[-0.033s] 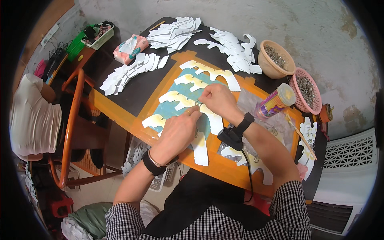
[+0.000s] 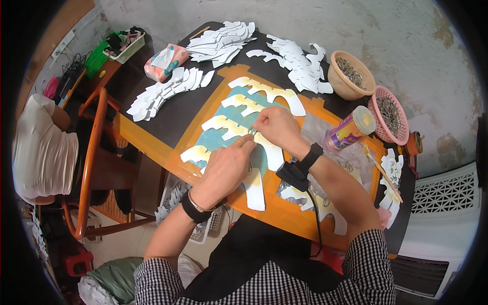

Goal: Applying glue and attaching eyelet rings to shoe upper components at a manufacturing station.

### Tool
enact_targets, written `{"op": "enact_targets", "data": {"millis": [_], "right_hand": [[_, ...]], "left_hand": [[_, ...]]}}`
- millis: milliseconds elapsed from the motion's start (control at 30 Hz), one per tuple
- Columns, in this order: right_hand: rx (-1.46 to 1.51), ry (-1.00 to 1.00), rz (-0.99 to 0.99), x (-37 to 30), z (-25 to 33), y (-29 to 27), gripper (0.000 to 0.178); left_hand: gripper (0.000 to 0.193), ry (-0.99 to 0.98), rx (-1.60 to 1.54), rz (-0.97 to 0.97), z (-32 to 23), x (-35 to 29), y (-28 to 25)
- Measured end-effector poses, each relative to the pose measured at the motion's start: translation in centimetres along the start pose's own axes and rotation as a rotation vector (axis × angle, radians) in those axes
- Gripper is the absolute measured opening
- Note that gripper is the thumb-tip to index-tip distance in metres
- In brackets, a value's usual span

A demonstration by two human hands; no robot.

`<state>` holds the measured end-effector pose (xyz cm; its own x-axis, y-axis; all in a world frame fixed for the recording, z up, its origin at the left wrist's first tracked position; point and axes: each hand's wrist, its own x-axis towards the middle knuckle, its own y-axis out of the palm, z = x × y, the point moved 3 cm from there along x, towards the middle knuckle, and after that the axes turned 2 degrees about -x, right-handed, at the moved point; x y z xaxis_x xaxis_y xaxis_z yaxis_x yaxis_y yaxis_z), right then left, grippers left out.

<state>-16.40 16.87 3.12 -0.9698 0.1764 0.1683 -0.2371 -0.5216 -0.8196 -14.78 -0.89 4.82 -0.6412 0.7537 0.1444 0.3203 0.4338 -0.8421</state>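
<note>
A small metal piece (image 2: 252, 131) is pinched between the fingertips of the right hand (image 2: 269, 122), above a white curved cut-out (image 2: 272, 153) with a yellow-coated edge. The left hand (image 2: 227, 165) is held just beside it, fingers curled close; whether anything is gripped there cannot be told. Similar cut-outs are spread over a blue mat (image 2: 208, 141) on the counter (image 2: 175, 119). To the right, metal pieces are contained in a beige bowl (image 2: 338, 84) and a pink basket (image 2: 401, 138).
</note>
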Motion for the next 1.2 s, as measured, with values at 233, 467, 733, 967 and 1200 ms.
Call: {"op": "enact_targets", "data": {"millis": [233,467,733,967,1200], "right_hand": [[0.006,0.050,0.076,0.0,0.1,-0.1,0.012],[-0.063,-0.044,0.027,-0.2,0.4,0.1,0.012],[-0.075,-0.071,0.079,-0.4,1.0,-0.4,0.014],[0.057,-0.050,0.042,-0.3,0.5,-1.3,0.015],[0.618,-0.040,0.335,-2.8,4.3,-2.4,0.014]], "left_hand": [[0.033,0.014,0.008,-0.005,0.1,0.0,0.0],[0.035,0.027,-0.020,-0.003,0.1,0.2,-0.2],[0.040,-0.019,-0.161,0.057,1.0,0.6,-0.9],[0.043,-0.379,-0.974,0.126,2.4,1.1,-1.5],[0.064,-0.397,-1.401,0.015,1.4,0.6,-1.4]]}}
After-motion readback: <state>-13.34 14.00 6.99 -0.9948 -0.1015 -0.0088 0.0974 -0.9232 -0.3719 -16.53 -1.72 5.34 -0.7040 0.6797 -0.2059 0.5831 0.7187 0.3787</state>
